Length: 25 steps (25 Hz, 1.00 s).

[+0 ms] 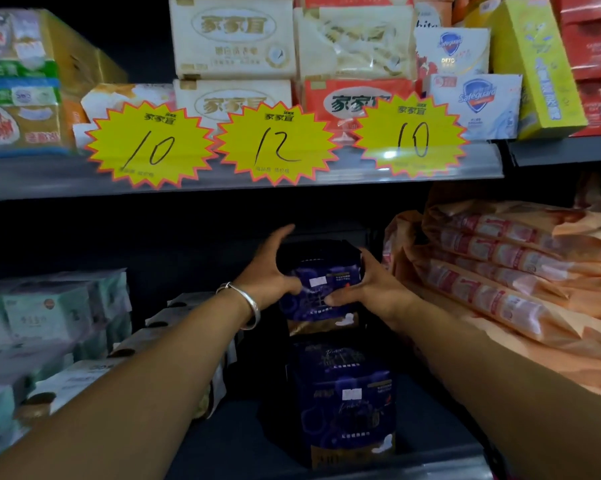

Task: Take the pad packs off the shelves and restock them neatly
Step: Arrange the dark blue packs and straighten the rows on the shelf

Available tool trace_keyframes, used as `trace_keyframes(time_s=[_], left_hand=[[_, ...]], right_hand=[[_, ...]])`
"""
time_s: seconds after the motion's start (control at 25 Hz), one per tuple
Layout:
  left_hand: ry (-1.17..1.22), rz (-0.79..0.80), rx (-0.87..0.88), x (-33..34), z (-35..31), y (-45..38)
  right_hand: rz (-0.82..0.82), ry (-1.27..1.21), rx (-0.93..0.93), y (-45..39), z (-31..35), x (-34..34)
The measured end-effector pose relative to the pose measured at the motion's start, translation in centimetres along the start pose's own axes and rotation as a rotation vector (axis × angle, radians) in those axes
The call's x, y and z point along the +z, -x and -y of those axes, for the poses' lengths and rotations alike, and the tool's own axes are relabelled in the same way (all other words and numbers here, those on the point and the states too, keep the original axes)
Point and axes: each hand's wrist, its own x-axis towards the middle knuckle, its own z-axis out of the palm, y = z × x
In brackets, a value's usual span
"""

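A dark purple pad pack (pixel 321 271) is held between both my hands inside the lower shelf. My left hand (pixel 269 271), with a silver bangle on the wrist, grips its left side with the thumb across the front. My right hand (pixel 371 289) grips its right side, thumb on the front. The pack sits above another dark purple pad pack (pixel 347 403) that stands near the shelf's front edge. Whether the two packs touch is unclear.
Pale green and white pad packs (pixel 49 320) fill the lower shelf at left. A stack of orange pad packs (pixel 506 271) lies at right. The upper shelf (pixel 243 188) holds soap boxes behind three yellow starburst price tags (pixel 278 143).
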Motion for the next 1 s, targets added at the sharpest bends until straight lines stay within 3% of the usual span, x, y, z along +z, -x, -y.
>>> trace_keyframes(time_s=[0.2, 0.48, 0.8, 1.0], left_hand=[[0.041, -0.082, -0.194, 2.4, 5.5, -1.0], [-0.075, -0.043, -0.263, 4.5, 8.6, -1.3], [-0.130, -0.007, -0.287, 4.0, 7.3, 0.7], [-0.207, -0.040, -0.268, 3.5, 5.0, 4.1]], right_hand=[[-0.147, -0.074, 0.063, -1.9, -2.6, -1.2], [-0.073, -0.099, 0.124, -4.1, -3.7, -0.2], [-0.140, 0.127, 0.221, -1.3, -3.7, -0.4], [-0.181, 0.307, 0.184, 4.1, -0.9, -0.5]])
